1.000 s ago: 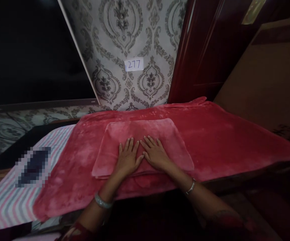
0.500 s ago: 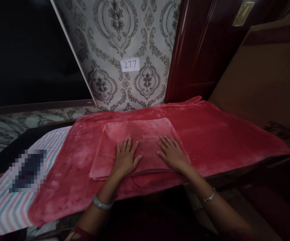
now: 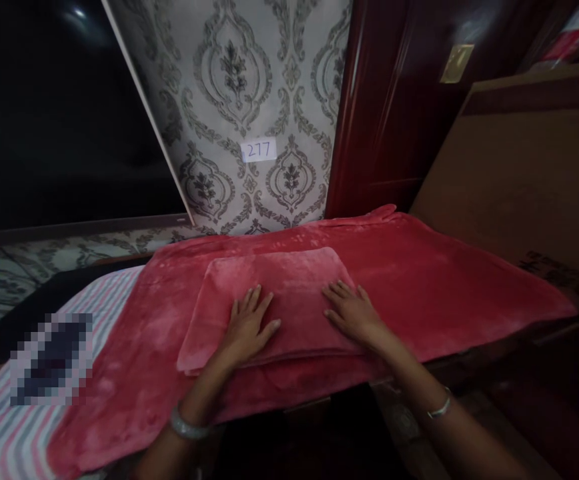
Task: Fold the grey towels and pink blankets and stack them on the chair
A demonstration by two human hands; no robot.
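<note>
A folded pink plush cloth [image 3: 294, 273] lies on top of a larger red plush blanket [image 3: 444, 280] spread over the surface. My left hand [image 3: 249, 327] rests palm down on the left half of the folded cloth, fingers apart. On its right side my right hand [image 3: 352, 310] also lies flat, fingers stretched toward the middle. Neither hand grips the fabric. Under the red blanket's left edge shows a striped cloth [image 3: 109, 300] in white, pink and grey.
A dark television screen [image 3: 69, 120] stands at the back left. Behind is a patterned wall with a paper label [image 3: 258, 149] reading 277. A large cardboard box [image 3: 529, 167] is at the right, beside a dark red door [image 3: 384, 100].
My right hand has slid slightly to the right over the folded cloth. My left hand stays flat on about the same spot. The camera view has tilted up a little.
</note>
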